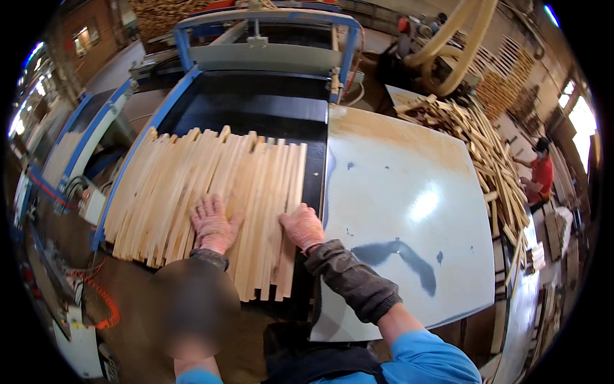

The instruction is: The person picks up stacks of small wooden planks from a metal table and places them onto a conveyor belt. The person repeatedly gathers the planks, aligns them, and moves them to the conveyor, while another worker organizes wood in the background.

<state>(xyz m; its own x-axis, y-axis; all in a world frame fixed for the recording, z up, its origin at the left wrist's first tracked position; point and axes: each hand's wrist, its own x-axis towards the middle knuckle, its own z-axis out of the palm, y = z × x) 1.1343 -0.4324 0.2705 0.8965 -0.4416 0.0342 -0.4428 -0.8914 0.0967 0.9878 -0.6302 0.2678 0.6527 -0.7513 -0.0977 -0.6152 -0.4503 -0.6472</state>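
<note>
Many pale wooden strips (pixel 204 185) lie side by side on a black conveyor belt (pixel 249 99), their ends uneven. My left hand (pixel 213 225), in a pinkish work glove, rests flat on the strips with its fingers spread. At the right edge of the row, my right hand (pixel 302 227), gloved alike, is closed round the outermost wooden strip (pixel 291 256). The undersides of its fingers are hidden. Several strips on the right stick out farther toward me than those on the left.
A blue machine frame (pixel 265 14) spans the belt's far end. Right of the belt stands a worn metal table (pixel 409 192), with a heap of loose strips (pixel 473 147) beyond it. A person in a red shirt (pixel 540 176) is at the far right. An orange coiled hose (pixel 105 301) hangs at left.
</note>
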